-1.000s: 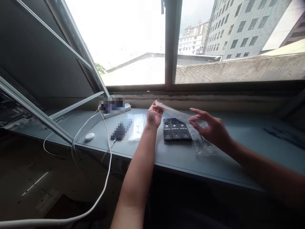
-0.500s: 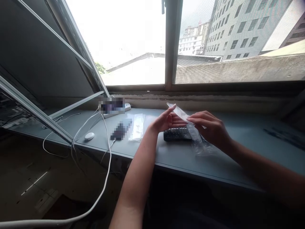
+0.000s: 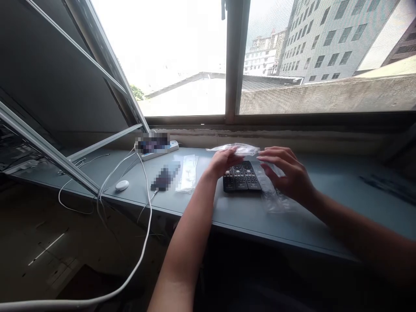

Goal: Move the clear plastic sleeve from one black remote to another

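Note:
My left hand (image 3: 224, 161) pinches a clear plastic bag (image 3: 238, 149) and holds it nearly level above the table. At the bag's right end, my right hand (image 3: 284, 167) has its thumb and fingers apart; whether a fingertip touches the bag I cannot tell. Below the hands, black remote controls (image 3: 242, 180) lie side by side on the table, their upper ends partly hidden by my left hand. More crumpled clear plastic (image 3: 276, 201) lies to their right, under my right hand.
On the grey table (image 3: 195, 206), a flat clear packet (image 3: 187, 173) lies left of my arm, beside a blurred-out phone-like thing (image 3: 165, 177) on a cable. Further left are a white round object (image 3: 122, 186), white cables (image 3: 147, 234) and a power strip (image 3: 173, 146). A window stands behind.
The bag has swung from a slant to nearly level and shifted left. My right hand's fingers have spread from their pinch on it. More of the remote controls shows.

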A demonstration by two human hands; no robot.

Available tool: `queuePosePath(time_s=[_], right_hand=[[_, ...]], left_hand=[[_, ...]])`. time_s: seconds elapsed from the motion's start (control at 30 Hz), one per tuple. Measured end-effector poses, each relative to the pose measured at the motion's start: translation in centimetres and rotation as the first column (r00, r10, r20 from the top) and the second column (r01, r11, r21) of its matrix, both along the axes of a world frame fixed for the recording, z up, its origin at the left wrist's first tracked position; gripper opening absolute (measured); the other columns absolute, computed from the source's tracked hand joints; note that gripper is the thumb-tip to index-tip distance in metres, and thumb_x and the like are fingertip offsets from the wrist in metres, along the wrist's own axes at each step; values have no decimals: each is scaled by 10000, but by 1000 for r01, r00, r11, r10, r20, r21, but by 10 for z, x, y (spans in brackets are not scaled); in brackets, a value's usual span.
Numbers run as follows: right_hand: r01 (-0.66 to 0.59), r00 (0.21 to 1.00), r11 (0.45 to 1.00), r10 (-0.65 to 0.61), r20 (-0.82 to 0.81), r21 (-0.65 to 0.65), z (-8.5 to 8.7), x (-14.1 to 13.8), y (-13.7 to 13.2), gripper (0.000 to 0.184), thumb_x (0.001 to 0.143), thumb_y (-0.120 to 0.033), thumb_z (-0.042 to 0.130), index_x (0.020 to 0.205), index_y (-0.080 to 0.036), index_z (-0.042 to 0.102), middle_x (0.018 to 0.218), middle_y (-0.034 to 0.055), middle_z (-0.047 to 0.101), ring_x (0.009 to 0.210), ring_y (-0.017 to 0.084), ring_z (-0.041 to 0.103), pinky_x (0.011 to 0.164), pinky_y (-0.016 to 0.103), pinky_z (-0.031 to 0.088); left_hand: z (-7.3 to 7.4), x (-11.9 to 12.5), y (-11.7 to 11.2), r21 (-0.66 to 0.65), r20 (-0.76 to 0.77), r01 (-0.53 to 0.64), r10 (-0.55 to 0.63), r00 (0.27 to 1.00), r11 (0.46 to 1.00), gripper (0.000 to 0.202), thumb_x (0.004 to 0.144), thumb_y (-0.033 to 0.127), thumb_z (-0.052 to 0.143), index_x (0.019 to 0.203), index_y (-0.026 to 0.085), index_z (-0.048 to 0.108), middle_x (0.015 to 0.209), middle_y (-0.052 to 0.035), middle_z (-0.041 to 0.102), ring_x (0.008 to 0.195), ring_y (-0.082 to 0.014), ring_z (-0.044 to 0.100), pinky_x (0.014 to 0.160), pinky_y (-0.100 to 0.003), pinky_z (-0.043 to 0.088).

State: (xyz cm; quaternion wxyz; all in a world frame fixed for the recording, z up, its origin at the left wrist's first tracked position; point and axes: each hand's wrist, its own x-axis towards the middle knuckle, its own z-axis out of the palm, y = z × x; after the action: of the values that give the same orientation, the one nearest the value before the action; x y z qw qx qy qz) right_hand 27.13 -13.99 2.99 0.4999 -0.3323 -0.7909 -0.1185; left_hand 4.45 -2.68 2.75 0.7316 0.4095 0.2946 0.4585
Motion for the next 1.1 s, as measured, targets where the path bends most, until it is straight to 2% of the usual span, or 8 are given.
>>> queuePosePath(time_s=[0.1, 0.3, 0.47, 0.63, 0.8, 0.9, 1.0, 1.1], right_hand=[[-12, 1000, 1000, 12, 8, -13, 0, -1, 0, 331, 1059, -148, 735, 1312, -336, 836, 1262, 66, 863, 1336, 379, 733, 1088, 654, 647], [-12, 998, 997, 16, 56, -72, -6, -1, 3, 371, 1069, -169, 718, 1395, -320, 808, 1330, 77, 846, 1461, 391, 665, 1147, 649, 621], [30, 996, 996, -23, 81, -87, -13, 5, 10, 380, 1069, -223, 729, 1439, -293, 780, 1336, 112, 824, 1477, 422, 640, 1150, 667, 610], [41, 996, 990, -31, 78, -135, -14, 6, 11, 255, 1058, -245, 744, 1284, -306, 844, 1280, 113, 812, 1476, 433, 627, 1161, 690, 597], [30, 998, 988, -20, 64, -150, -10, 2, 5, 294, 1062, -247, 736, 1339, -304, 819, 1470, 111, 771, 1553, 427, 583, 1209, 711, 563], [32, 997, 988, -21, 72, -153, -11, 2, 5, 338, 1082, -251, 717, 1409, -297, 785, 1484, 110, 778, 1555, 411, 594, 1212, 692, 571], [42, 997, 987, -32, 71, -153, -14, 4, 8, 398, 1081, -258, 723, 1478, -276, 752, 1428, 124, 804, 1555, 414, 598, 1192, 677, 596], [35, 997, 989, -25, 69, -144, -15, 5, 9, 354, 1077, -244, 721, 1426, -259, 782, 1414, 134, 807, 1568, 421, 587, 1185, 673, 603]], left_hand=[[-1, 1, 2, 3, 23, -65, 65, 998, 998, 134, 1050, 196, 764, 1136, 113, 824, 1032, -118, 849, 849, -173, 826, 1056, -389, 680], [-4, 4, -1, 62, -23, 65, -64, 998, 996, 206, 1018, 248, 824, 1172, 115, 862, 1119, -154, 854, 969, -219, 832, 1116, -446, 659], [-5, 5, -3, 76, -31, 103, -100, 994, 992, 268, 1017, 260, 831, 1246, 122, 856, 1142, -161, 860, 1027, -247, 838, 1159, -476, 630], [-7, 6, -3, 77, -46, 137, -133, 990, 988, 264, 1005, 245, 849, 1249, 144, 852, 1138, -141, 863, 974, -219, 844, 1148, -454, 635], [-7, 9, 0, 36, -42, 53, -52, 998, 998, 187, 1009, 222, 837, 1156, 106, 848, 1040, -138, 858, 923, -216, 837, 1107, -436, 655], [-5, 9, 1, 42, -13, -19, 19, 1000, 999, 185, 1028, 238, 816, 1169, 123, 851, 1037, -118, 854, 921, -199, 833, 1090, -412, 659], [-4, 9, 0, 54, -22, 11, -10, 1000, 998, 195, 1018, 230, 825, 1178, 121, 851, 1041, -123, 854, 921, -197, 831, 1085, -408, 661], [-4, 9, -1, 74, -42, 45, -42, 998, 996, 189, 1017, 209, 813, 1171, 107, 849, 1013, -126, 855, 913, -203, 827, 1070, -407, 667]])
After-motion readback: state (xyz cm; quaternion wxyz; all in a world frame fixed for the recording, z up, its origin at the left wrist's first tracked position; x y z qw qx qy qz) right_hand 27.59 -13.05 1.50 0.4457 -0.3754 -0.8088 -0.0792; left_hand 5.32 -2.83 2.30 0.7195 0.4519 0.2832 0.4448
